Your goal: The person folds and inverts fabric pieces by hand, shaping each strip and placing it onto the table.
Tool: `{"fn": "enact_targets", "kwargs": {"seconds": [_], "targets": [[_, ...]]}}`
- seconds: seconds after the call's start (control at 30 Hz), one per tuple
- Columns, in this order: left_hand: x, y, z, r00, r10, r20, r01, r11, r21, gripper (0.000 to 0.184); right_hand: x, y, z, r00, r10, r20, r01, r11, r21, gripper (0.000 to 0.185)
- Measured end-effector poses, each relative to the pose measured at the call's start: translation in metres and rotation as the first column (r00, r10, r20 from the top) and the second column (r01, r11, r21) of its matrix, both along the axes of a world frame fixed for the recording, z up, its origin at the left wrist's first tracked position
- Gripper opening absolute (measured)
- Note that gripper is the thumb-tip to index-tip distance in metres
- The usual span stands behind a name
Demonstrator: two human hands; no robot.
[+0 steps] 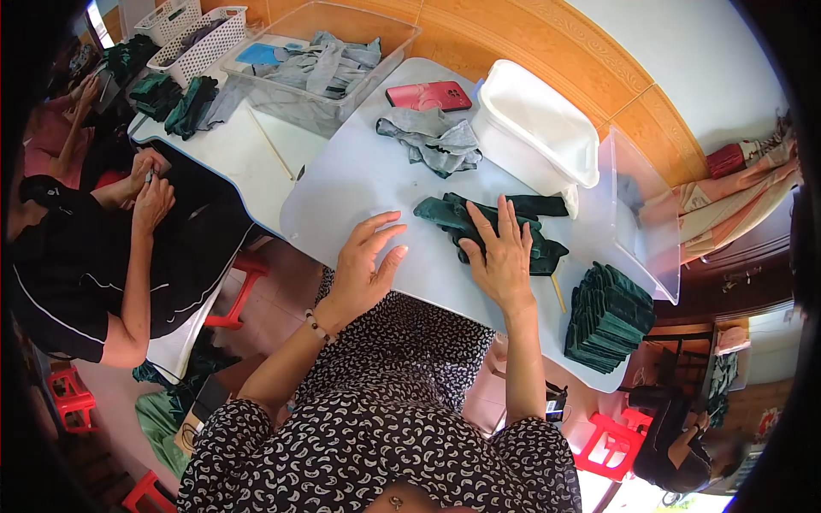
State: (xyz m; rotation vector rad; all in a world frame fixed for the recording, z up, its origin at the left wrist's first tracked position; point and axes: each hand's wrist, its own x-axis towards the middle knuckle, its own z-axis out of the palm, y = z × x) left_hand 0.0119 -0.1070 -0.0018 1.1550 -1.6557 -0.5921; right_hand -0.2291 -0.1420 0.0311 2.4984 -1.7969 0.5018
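Dark green velvet pieces (547,250) lie in a loose heap on the white table (342,184). My right hand (503,261) rests on them, palm down with fingers stretched out. My left hand (363,272) hovers near the front edge, fingers apart and holding nothing, to the left of the velvet. Beside the heap, a thin wooden stick (558,292) pokes out. A neat stack of folded green velvet pieces (607,321) stands at the table's right corner. Behind the heap lies a crumpled grey-green cloth piece (430,141).
At the back are a red phone (428,95), a white plastic bin (534,128) and a clear bin (637,222) on the right. A clear box of grey cloth (333,98) stands back left. A co-worker (77,265) sits at the left; red stools (611,445) stand on the floor.
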Motion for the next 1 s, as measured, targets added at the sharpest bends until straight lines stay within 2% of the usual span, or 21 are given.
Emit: {"fn": "enact_targets", "kwargs": {"seconds": [0.07, 0.13, 0.17, 0.23, 0.27, 0.4, 0.47, 0.5, 0.57, 0.63, 0.7, 0.77, 0.8, 0.87, 0.9, 0.97, 1.0], "targets": [[0.0, -0.001, -0.001, 1.0, 0.003, -0.026, -0.004, 1.0, -0.012, 0.024, 0.003, -0.002, 0.012, 1.0, 0.015, 0.022, -0.015, 1.0, 0.01, 0.056], [-0.002, 0.0, -0.004, 0.999, 0.004, -0.052, -0.005, 1.0, -0.022, 0.021, 0.005, -0.007, 0.02, 0.988, 0.016, 0.157, -0.004, 0.997, -0.079, 0.052], [-0.003, 0.0, -0.006, 0.995, 0.004, -0.101, -0.004, 1.0, -0.001, 0.018, 0.006, -0.011, 0.023, 0.988, 0.016, 0.157, -0.003, 0.997, -0.08, 0.052], [-0.006, 0.001, -0.005, 0.989, 0.004, -0.149, -0.001, 1.0, 0.016, 0.016, 0.011, -0.027, 0.03, 0.964, 0.003, 0.265, 0.022, 0.995, -0.093, 0.044], [-0.007, 0.002, -0.004, 0.986, 0.012, -0.166, -0.013, 1.0, -0.003, 0.015, 0.013, -0.041, 0.026, 0.957, 0.058, 0.285, -0.007, 0.984, -0.176, 0.04], [-0.009, 0.005, -0.001, 0.978, 0.026, -0.206, -0.026, 1.0, 0.004, 0.014, 0.042, -0.088, 0.031, 0.973, 0.114, 0.203, -0.045, 0.948, -0.315, 0.035], [-0.008, 0.007, 0.0, 0.974, 0.021, -0.225, -0.012, 0.999, 0.04, 0.014, 0.052, -0.11, 0.019, 0.993, 0.115, 0.036, -0.097, 0.938, -0.332, 0.038], [-0.006, 0.007, 0.0, 0.969, 0.015, -0.245, 0.006, 0.996, 0.083, 0.014, 0.054, -0.114, 0.017, 0.992, 0.122, 0.036, -0.103, 0.935, -0.339, 0.038], [-0.002, 0.008, -0.001, 0.962, 0.016, -0.273, 0.008, 0.996, 0.086, 0.014, 0.056, -0.123, 0.013, 0.995, 0.094, 0.029, -0.092, 0.994, -0.064, 0.035], [-0.002, 0.009, -0.003, 0.953, 0.026, -0.3, 0.004, 0.995, 0.099, 0.014, 0.054, -0.115, 0.024, 0.991, 0.109, 0.081, -0.101, 0.99, -0.099, 0.031], [-0.003, 0.008, -0.01, 0.905, -0.002, -0.425, 0.018, 0.999, 0.034, 0.014, 0.057, -0.108, 0.023, 0.985, 0.109, 0.133, -0.092, 0.988, -0.122, 0.028], [0.002, 0.009, -0.012, 0.913, -0.033, -0.408, 0.068, 0.995, 0.072, 0.014, 0.061, -0.106, 0.022, 0.981, 0.135, 0.141, -0.073, 0.923, -0.377, 0.019], [0.003, 0.008, -0.012, 0.917, -0.065, -0.394, 0.115, 0.988, 0.103, 0.015, 0.06, -0.111, 0.016, 0.981, 0.134, 0.139, -0.072, 0.922, -0.381, 0.019], [0.001, 0.01, -0.012, 0.918, -0.073, -0.391, 0.123, 0.987, 0.104, 0.015, 0.052, -0.124, 0.002, 0.998, 0.016, -0.056, -0.026, 0.982, -0.187, 0.023], [0.002, 0.01, -0.012, 0.919, -0.074, -0.387, 0.126, 0.986, 0.11, 0.015, 0.052, -0.123, 0.008, 0.998, 0.021, -0.058, -0.032, 0.981, -0.192, 0.023], [0.001, 0.011, -0.011, 0.91, -0.066, -0.409, 0.122, 0.986, 0.111, 0.015, 0.049, -0.115, 0.015, 0.996, 0.04, 0.085, -0.021, 0.976, -0.215, 0.026], [0.003, 0.013, -0.012, 0.9, -0.071, -0.431, 0.133, 0.984, 0.116, 0.015, 0.051, -0.109, 0.023, 0.995, 0.043, 0.087, -0.024, 0.978, -0.209, 0.026]]}}
